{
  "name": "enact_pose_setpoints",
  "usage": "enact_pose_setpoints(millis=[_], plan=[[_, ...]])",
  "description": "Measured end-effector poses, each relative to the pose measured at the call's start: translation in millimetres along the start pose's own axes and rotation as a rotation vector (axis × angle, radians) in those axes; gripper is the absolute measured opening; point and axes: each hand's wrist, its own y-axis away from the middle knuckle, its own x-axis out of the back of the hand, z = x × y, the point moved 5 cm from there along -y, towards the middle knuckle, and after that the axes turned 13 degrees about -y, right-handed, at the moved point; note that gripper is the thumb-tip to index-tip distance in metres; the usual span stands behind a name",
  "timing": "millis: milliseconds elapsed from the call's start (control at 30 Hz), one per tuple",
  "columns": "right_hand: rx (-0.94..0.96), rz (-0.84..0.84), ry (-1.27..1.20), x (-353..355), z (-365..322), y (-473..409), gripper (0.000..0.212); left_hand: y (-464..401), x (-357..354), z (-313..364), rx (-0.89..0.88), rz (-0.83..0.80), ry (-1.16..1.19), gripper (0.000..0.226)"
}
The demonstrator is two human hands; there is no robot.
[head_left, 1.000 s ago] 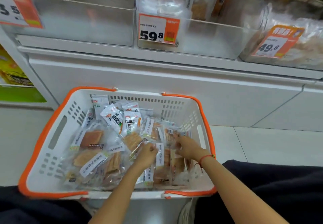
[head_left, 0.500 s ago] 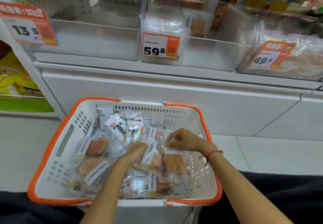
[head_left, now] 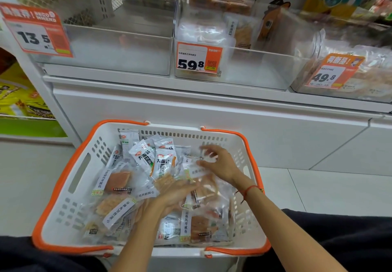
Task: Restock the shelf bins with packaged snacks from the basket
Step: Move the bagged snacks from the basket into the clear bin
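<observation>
Both hands are down in the white basket with the orange rim, which sits on the floor in front of the shelf and holds a loose heap of snack packets: white sachets with dark lettering toward the far side, clear packs of orange-brown pieces nearer the person. The left hand lies flat and released on the heap with fingers stretched forward, holding nothing. The right hand hovers over the far right of the pile with fingers spread and slightly curled; they look blurred, and whether they have pinched the clear wrapper beneath cannot be told. Above, the left bin by the 13.5 tag looks nearly bare, the middle bin with the 59.8 tag holds a few packs at the back, and the right bin with the 49.8 tag is fuller. The step in hand seems to be sorting and gathering one kind of packet. To do it well, the person would likely use the flat left hand to hold the slippery pile steady, gather matching packs by their edges with the right, and check the label against the tag before lifting to a bin
</observation>
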Motion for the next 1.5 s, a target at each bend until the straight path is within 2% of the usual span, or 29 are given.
enact_pose_setpoints(millis=[67, 133, 200, 300, 400, 600, 667, 767, 800, 833, 900, 933, 1000, 1067, 1133, 1200, 1267, 1300, 1333, 1433, 1500], plan=[[-0.159, 0.0, -0.031, 4, 11, -3, 0.072, 0, 11, -1, -0.007, 0.07, 0.119, 0.051], [-0.284, -0.124, -0.067, 0, 21, 0, 0.075, 0, 22, 2, -0.003, 0.098, 0.172, 0.049], [-0.205, -0.153, -0.025, -2, 23, 2, 0.062, 2, 29, 4, 0.025, 0.065, 0.205, 0.05], [-0.034, -0.074, -0.045, 0, 17, 4, 0.046, 7, 31, 7, 0.047, -0.008, 0.361, 0.055], [-0.044, -0.116, -0.149, -4, 12, 7, 0.049, 10, 28, 12, 0.023, -0.077, 0.459, 0.05], [-0.051, -0.236, -0.055, -2, 1, 8, 0.052, 14, 29, 15, -0.002, -0.096, 0.604, 0.045], [-0.115, -0.222, -0.08, -1, 4, 10, 0.062, 13, 30, 18, -0.043, -0.08, 0.661, 0.043], [-0.346, -0.059, -0.269, 3, 13, 13, 0.093, 13, 31, 27, -0.1, -0.076, 0.732, 0.041], [-0.403, -0.02, -0.364, 3, 15, 13, 0.089, 14, 34, 30, -0.106, -0.059, 0.735, 0.046], [-0.422, -0.004, -0.44, 3, 14, 13, 0.075, 14, 37, 31, -0.097, -0.029, 0.711, 0.051], [-0.356, 0.02, -0.427, 7, 13, 9, 0.047, 14, 44, 31, -0.059, 0.038, 0.602, 0.052], [-0.319, 0.034, -0.39, 10, 13, 6, 0.045, 15, 46, 32, -0.054, 0.052, 0.561, 0.046], [-0.29, 0.034, -0.357, 16, 14, 3, 0.055, 19, 49, 35, -0.102, 0.006, 0.558, 0.036], [-0.276, -0.025, -0.328, 20, 13, 0, 0.055, 24, 48, 38, -0.157, -0.073, 0.614, 0.04], [-0.243, -0.11, -0.273, 22, 12, -1, 0.046, 22, 50, 36, -0.142, -0.062, 0.467, 0.053], [-0.236, -0.156, -0.24, 22, 11, 2, 0.038, 22, 50, 33, -0.102, -0.007, 0.24, 0.082], [-0.229, -0.187, -0.234, 17, 11, 7, 0.025, 23, 50, 29, -0.081, 0.016, 0.205, 0.108], [-0.227, -0.185, -0.235, 14, 12, 9, 0.023, 22, 49, 26, -0.09, 0.007, 0.233, 0.108], [-0.221, -0.163, -0.229, 13, 16, 9, 0.026, 22, 47, 24, -0.096, -0.009, 0.271, 0.096], [-0.219, -0.052, -0.265, 11, 26, 10, 0.042, 18, 37, 19, -0.098, -0.03, 0.327, 0.035], [-0.224, 0.021, -0.293, 5, 35, 10, 0.043, 17, 32, 17, -0.087, 0.006, 0.307, 0.03]])
